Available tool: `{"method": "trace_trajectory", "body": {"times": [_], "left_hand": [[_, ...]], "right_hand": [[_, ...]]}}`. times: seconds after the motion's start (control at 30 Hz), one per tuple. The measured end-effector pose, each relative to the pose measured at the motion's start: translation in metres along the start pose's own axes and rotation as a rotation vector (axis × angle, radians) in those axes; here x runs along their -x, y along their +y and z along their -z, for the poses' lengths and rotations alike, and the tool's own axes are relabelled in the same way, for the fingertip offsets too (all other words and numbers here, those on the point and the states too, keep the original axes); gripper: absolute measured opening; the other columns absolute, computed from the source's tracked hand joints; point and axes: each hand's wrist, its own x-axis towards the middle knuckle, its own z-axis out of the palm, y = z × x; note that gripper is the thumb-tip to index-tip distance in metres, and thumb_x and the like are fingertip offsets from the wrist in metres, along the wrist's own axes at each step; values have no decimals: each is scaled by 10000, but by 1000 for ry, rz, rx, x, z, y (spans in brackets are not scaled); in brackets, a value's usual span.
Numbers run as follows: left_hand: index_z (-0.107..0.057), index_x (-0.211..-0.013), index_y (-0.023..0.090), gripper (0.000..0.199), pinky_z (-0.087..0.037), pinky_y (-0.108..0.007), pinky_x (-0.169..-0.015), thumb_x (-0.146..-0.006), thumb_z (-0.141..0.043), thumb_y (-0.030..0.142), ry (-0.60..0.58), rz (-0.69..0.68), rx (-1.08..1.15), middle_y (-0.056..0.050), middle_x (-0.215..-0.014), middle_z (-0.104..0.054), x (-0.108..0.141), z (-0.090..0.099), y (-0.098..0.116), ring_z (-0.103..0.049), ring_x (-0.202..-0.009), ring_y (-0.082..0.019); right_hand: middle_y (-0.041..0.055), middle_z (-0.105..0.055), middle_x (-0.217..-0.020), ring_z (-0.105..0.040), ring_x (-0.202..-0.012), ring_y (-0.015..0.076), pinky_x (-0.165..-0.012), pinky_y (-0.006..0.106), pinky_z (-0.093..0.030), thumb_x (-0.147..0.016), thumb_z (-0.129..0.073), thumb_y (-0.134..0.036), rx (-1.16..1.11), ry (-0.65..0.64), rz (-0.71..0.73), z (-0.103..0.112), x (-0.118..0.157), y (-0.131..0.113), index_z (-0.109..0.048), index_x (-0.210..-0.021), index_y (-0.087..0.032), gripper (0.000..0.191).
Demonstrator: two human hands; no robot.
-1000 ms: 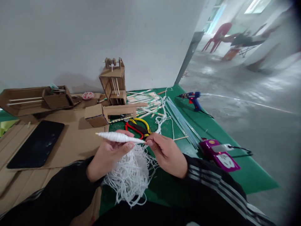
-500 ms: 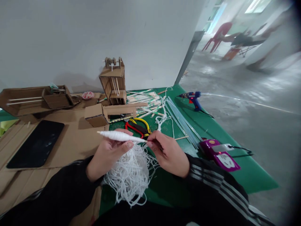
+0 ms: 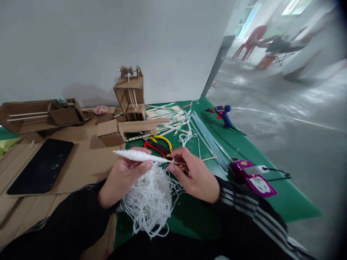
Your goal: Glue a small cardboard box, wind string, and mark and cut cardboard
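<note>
A thin wooden stick wound with white string lies nearly level between my hands, thickest toward its left half. My left hand is closed round the wound part, thumb in front and fingers behind. At the bare right end, my right hand has its thumb and fingertips close about the stick, with a length of bare wood showing by them. Below both hands a loose tangle of white string is heaped on the green tabletop. Pliers with red and yellow handles lie just behind my hands.
Cardboard boxes and a cardboard tower stand at the back left. A black tablet rests on cardboard. Clear glue sticks, a blue glue gun and a purple power socket line the right side.
My right hand's fingers have loosened a little and shifted along the stick's end, so more bare wood shows. The left hand has barely moved.
</note>
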Motion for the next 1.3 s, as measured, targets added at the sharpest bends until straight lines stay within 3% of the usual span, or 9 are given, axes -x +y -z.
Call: {"method": "trace_trajectory", "body": {"times": [0.1,0.2,0.37,0.53,0.67,0.77,0.9,1.13,1.3], "left_hand": [[-638,-985,203,280,-425,-188,-580,-754,-777,281,-3,4,-25,29,-725,-619,0,-1,1,-537,-641,-88],[-638,-970,194,272,-416,-200,-557,-753,-772,290,-2,-2,-49,24,-708,-610,1,-2,3,-528,-618,-96],[-633,-973,189,296,-410,-209,-538,-745,-775,310,5,12,-66,19,-712,-612,2,-3,4,-525,-601,-101],[-638,-954,184,288,-419,-201,-562,-732,-785,293,-4,7,-53,25,-705,-610,3,-4,4,-519,-615,-93],[-638,-967,190,289,-429,-206,-573,-741,-776,305,1,21,-68,21,-724,-626,2,-5,5,-534,-628,-99],[-638,-962,188,301,-430,-215,-562,-731,-781,317,0,33,-85,19,-724,-624,3,-5,6,-534,-613,-104],[-630,-983,185,299,-453,-235,-583,-747,-768,306,-19,-2,-142,3,-777,-626,5,-5,5,-557,-654,-124],[-579,-1140,247,285,-499,-308,-829,-862,-639,277,-158,-117,-288,-45,-1043,-668,2,10,8,-623,-956,-198],[-642,-1170,263,333,-360,-433,-1069,-838,-647,277,-204,-238,-736,-75,-1217,-643,-4,26,13,-545,-1188,-296]], "right_hand": [[16,-584,-764,-503,-599,130,-563,254,-379,-958,-480,-251,13,-2,18,0,0,0,-498,-942,-195,61],[18,-572,-724,-493,-593,135,-556,259,-365,-991,-396,-229,54,-3,55,0,0,0,-524,-875,-195,176],[33,-620,-824,-537,-635,139,-569,255,-396,-947,-520,-289,10,14,4,-1,1,-1,-506,-991,-197,103],[9,-562,-699,-479,-575,130,-548,258,-363,-987,-403,-231,57,0,53,-3,1,0,-529,-865,-193,179],[25,-608,-793,-530,-626,135,-579,255,-406,-962,-486,-277,4,-1,12,-4,1,-1,-510,-984,-193,90],[28,-609,-793,-523,-622,134,-574,250,-399,-952,-487,-238,17,-2,38,-5,1,-1,-504,-934,-196,49],[16,-559,-700,-474,-579,132,-548,252,-361,-981,-402,-215,76,19,92,-5,0,-1,-532,-870,-186,173],[-20,-504,-633,-431,-524,111,-522,245,-322,-997,-399,-251,-20,3,37,-5,1,-2,-551,-856,-176,221],[-48,-454,-582,-390,-483,101,-499,243,-303,-996,-399,-252,-114,17,13,-1,2,-5,-549,-854,-182,219]]}}
